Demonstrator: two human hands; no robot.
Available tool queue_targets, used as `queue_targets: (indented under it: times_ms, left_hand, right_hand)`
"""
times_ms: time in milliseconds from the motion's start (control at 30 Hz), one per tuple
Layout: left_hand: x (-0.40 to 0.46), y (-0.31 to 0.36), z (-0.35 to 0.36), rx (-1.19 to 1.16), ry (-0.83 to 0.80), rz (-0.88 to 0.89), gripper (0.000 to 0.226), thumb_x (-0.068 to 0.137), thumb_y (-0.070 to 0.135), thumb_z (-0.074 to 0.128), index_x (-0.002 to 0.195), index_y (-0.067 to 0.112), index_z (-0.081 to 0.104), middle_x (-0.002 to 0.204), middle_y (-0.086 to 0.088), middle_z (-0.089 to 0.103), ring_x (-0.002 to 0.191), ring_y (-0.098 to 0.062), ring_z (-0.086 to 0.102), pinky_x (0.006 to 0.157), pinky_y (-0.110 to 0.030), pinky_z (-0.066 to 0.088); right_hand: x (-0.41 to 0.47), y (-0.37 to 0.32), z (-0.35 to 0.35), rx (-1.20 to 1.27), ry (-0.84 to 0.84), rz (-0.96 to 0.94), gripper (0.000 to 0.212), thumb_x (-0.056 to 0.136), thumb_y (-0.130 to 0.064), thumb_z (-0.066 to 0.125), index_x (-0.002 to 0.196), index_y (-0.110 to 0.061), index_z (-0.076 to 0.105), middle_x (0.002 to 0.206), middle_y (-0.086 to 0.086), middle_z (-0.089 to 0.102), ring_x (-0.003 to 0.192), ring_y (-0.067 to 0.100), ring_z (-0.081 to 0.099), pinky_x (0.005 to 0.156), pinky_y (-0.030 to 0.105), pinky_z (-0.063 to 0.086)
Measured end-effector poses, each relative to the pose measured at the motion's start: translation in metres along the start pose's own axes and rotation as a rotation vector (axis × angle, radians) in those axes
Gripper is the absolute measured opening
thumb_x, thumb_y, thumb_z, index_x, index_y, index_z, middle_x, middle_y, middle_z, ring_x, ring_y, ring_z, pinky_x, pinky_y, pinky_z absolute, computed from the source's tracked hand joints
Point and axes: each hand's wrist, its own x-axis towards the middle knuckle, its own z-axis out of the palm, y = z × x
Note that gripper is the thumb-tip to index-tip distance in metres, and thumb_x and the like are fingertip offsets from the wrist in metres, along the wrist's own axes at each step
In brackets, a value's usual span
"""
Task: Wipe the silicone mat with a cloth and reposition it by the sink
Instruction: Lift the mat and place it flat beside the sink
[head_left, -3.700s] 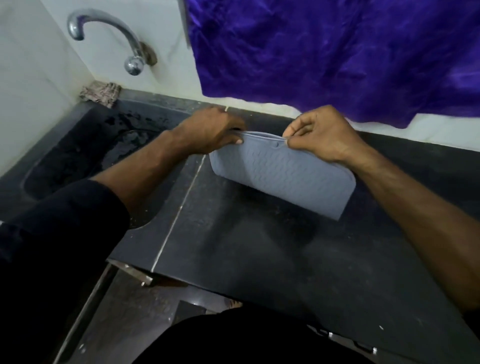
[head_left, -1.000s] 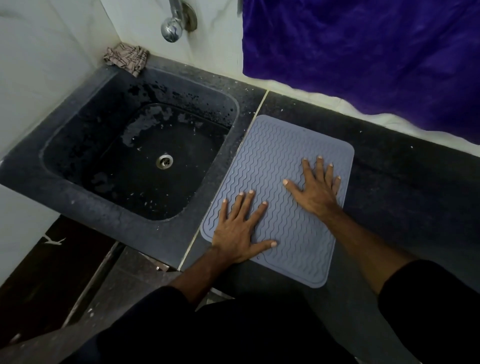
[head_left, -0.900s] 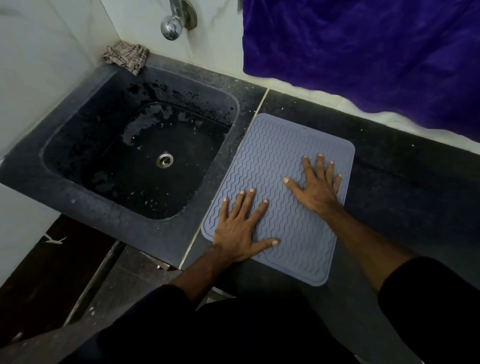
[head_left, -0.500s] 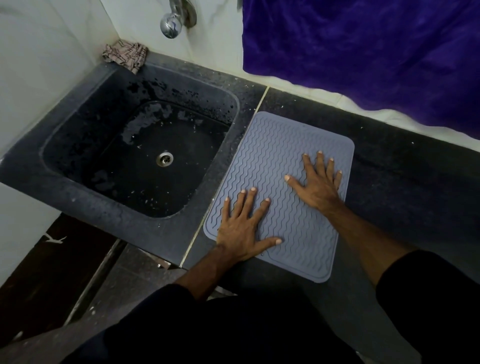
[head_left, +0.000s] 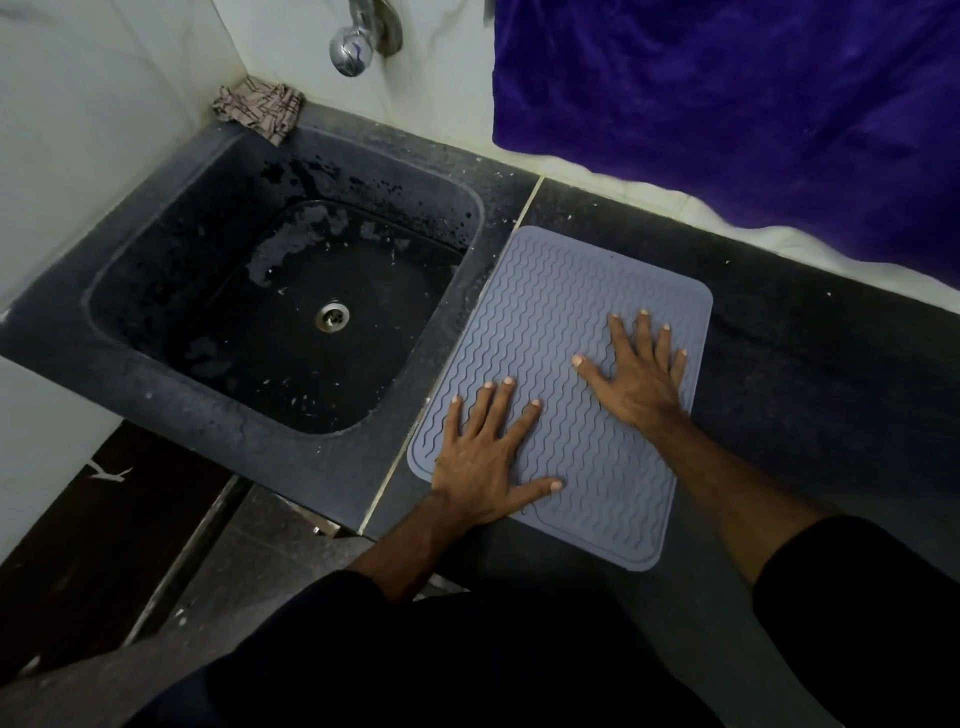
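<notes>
Pressing flat on the grey silicone mat (head_left: 561, 332), both hands were seen palm-down with fingers spread, nothing gripped in either. The left hand (head_left: 480, 457) was placed on the mat's near left corner, thumb pointing right; the right hand (head_left: 636, 382) was placed further back toward the mat's right edge. The mat was laid flat on the dark countertop (head_left: 810, 395), wavy ridges facing up, its left edge running just beside the seam that borders the sink (head_left: 156, 384), slightly angled to it. The sink basin was seen wet, with a metal drain (head_left: 332, 317) at the middle. A crumpled checked cloth (head_left: 260, 106) was left at the sink's far left corner against the wall, well apart from both hands and from the mat. A chrome tap (head_left: 353, 44) was mounted on the wall above the sink's far rim. A purple fabric (head_left: 727, 104) was hung over the wall at far right. Dark sleeves were seen on both forearms.
</notes>
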Motion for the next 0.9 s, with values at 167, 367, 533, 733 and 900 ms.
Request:
queue_targets:
  times_ms: [167,367,533,733,900]
  left_hand:
    - [0.0001,-0.0003,-0.0020,0.009,-0.017,0.000,0.100,0.073,0.092,0.019,0.150,0.038,-0.016,0.157,-0.001,-0.028,0.145,-0.024,-0.021,0.114,-0.057,-0.010]
    - [-0.0009,0.0009,-0.0035,0.011,-0.031,0.000,0.100,0.073,0.091,0.018,0.150,0.037,-0.016,0.157,-0.001,-0.029,0.145,-0.023,-0.022,0.114,-0.057,-0.010]
    - [-0.0007,0.0009,-0.0041,0.021,-0.024,-0.003,0.099,0.074,0.091,0.016,0.150,0.038,-0.016,0.157,-0.001,-0.028,0.145,-0.023,-0.022,0.114,-0.057,-0.009]
    - [-0.0008,0.0008,-0.0036,0.020,-0.046,-0.004,0.099,0.073,0.091,0.016,0.150,0.038,-0.017,0.156,0.000,-0.030,0.145,-0.023,-0.023,0.114,-0.058,-0.008]
    - [-0.0016,0.0013,-0.0085,-0.006,-0.068,0.003,0.100,0.073,0.091,0.015,0.149,0.037,-0.021,0.155,0.001,-0.032,0.144,-0.022,-0.026,0.114,-0.057,-0.009]
  right_hand:
    - [-0.0010,-0.0001,-0.0001,0.004,0.002,-0.003,0.087,0.080,-0.080,0.022,0.148,-0.036,-0.010,0.158,0.000,-0.019,0.144,0.028,-0.021,0.115,0.052,-0.013]
    - [0.0008,0.0018,0.0025,-0.004,0.000,0.006,0.088,0.078,-0.083,0.019,0.147,-0.037,-0.011,0.158,-0.001,-0.019,0.144,0.028,-0.021,0.115,0.052,-0.013]
    - [0.0005,0.0013,0.0022,-0.007,0.011,0.003,0.087,0.079,-0.082,0.020,0.148,-0.037,-0.010,0.159,-0.001,-0.018,0.144,0.028,-0.020,0.115,0.052,-0.012]
    - [-0.0015,0.0000,0.0003,-0.002,0.003,0.006,0.087,0.080,-0.081,0.021,0.148,-0.036,-0.010,0.158,0.000,-0.020,0.144,0.028,-0.022,0.115,0.052,-0.013]
    - [-0.0041,-0.0009,-0.0057,0.053,-0.025,-0.001,0.089,0.077,-0.084,0.018,0.148,-0.037,-0.010,0.158,-0.001,-0.021,0.143,0.027,-0.022,0.115,0.053,-0.013]
